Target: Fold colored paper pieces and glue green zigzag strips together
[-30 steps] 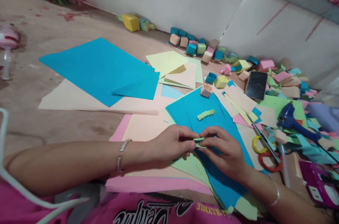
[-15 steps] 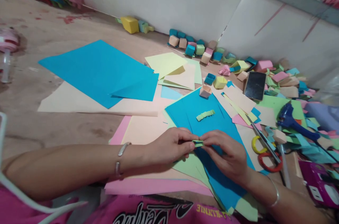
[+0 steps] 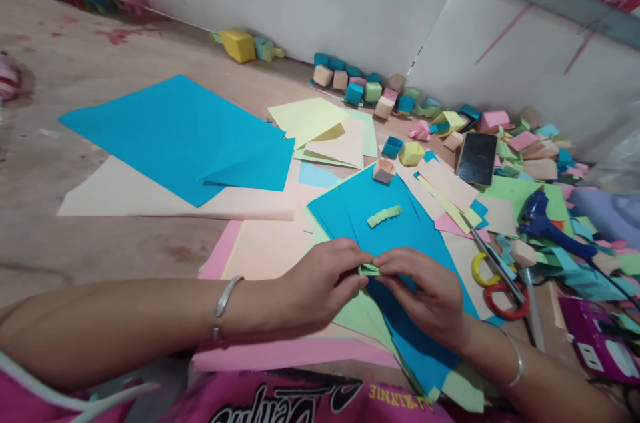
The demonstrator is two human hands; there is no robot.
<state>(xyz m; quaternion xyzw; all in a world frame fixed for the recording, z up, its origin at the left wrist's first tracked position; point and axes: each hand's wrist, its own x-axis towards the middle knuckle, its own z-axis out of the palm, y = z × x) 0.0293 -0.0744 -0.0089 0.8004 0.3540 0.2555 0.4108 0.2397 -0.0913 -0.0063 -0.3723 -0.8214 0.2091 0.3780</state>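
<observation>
Between my two hands is a small folded light green paper strip [image 3: 369, 270]. My left hand [image 3: 325, 283] pinches its left end between thumb and fingers. At the right end, the fingertips of my right hand [image 3: 425, 286] are closed on the same strip. Both hands are over a stack of blue sheets [image 3: 340, 209]. Beyond them, a pleated green strip [image 3: 385, 216] lies on the blue paper. A small peach paper box [image 3: 384, 171] stands at the stack's far edge, near a blue box [image 3: 393, 146] and a yellow box [image 3: 412, 153].
Scissors [image 3: 500, 276] with red and yellow handles lie right of my right hand, near a blue glue gun [image 3: 545, 226]. A phone [image 3: 477, 159] rests among paper pieces. A large blue sheet [image 3: 175, 136] lies at left. Paper boxes [image 3: 354, 93] line the wall.
The view has shifted slightly. Both hands still hold the green strip, and my left thumb has moved a little along its near side.
</observation>
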